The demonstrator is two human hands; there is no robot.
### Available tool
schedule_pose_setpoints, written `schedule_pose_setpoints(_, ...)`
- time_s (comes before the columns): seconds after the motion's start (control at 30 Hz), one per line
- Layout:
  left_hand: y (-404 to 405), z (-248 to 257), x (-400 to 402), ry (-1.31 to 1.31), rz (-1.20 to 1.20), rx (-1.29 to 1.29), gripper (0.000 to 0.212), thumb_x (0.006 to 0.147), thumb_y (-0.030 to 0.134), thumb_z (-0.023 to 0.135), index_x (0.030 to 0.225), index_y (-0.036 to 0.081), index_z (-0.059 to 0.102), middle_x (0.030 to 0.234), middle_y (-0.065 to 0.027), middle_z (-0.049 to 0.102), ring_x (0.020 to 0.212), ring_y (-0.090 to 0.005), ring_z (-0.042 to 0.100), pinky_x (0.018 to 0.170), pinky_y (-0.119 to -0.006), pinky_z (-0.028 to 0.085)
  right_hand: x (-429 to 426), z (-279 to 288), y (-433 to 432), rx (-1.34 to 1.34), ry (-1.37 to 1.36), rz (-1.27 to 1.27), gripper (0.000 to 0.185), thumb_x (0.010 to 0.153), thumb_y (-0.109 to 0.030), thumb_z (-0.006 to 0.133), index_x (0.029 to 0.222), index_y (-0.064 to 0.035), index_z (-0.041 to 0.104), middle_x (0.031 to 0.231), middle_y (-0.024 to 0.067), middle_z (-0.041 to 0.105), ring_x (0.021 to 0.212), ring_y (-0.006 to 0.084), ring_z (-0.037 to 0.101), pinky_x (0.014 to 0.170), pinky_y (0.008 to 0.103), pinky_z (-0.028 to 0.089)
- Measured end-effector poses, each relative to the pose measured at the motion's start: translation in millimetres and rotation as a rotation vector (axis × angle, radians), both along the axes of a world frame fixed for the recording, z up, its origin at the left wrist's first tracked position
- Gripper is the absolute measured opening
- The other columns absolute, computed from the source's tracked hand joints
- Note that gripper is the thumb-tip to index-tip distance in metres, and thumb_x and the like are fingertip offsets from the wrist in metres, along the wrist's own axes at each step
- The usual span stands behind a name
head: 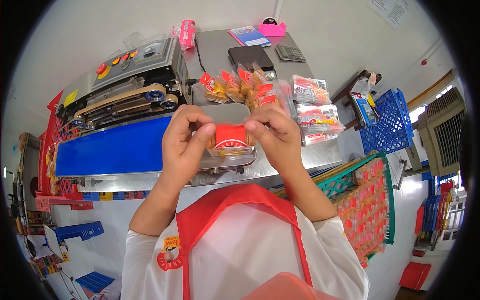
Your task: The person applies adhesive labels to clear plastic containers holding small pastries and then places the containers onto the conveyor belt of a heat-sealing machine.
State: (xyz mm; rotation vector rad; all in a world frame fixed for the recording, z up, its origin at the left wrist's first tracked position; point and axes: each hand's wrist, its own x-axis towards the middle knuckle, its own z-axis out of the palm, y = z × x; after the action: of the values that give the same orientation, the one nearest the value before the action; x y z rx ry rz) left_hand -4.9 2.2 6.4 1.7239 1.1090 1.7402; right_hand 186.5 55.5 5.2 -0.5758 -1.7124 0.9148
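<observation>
My left hand and my right hand pinch the two upper corners of a clear plastic pack between thumbs and fingers. The pack has a red printed panel, and round brown biscuits show at its sides. It is held over a small metal platform at the end of a band sealer's blue conveyor belt. Just beyond my hands stand several filled biscuit packs with red labels, their tops apparently unsealed.
The band sealer occupies the left. Stacks of flat printed bags lie right, near a black scale and a calculator. A green crate of packs stands lower right; a red crate is far left.
</observation>
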Motion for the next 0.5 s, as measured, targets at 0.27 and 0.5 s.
schedule_pose_setpoints(0.27, -10, -2, 4, -0.296, -0.103, -0.246, 0.011, 0.090, 0.006, 0.062, 0.098, 0.001, 0.055, 0.088, -0.0004, 0.057, 0.078, -0.0055, 0.052, 0.070, -0.020, 0.042, -6, -5, -6, -0.273, 0.160, 0.040, 0.010, 0.084, -0.008, 0.070, 0.088, -0.0006, 0.065, 0.082, 0.0029, 0.062, 0.073, 0.0077, 0.055, 0.067, 0.0227, 0.044)
schedule_pose_setpoints(0.5, -12, 1, 4, -0.303, -0.086, -0.265, 0.015, 0.090, 0.006, 0.062, 0.103, 0.001, 0.056, 0.090, 0.0006, 0.056, 0.080, -0.0045, 0.049, 0.072, -0.020, 0.042, -4, -7, -6, -0.236, 0.083, -0.022, 0.013, 0.084, -0.011, 0.071, 0.089, -0.0010, 0.064, 0.080, 0.0014, 0.062, 0.073, 0.0071, 0.055, 0.066, 0.0219, 0.044)
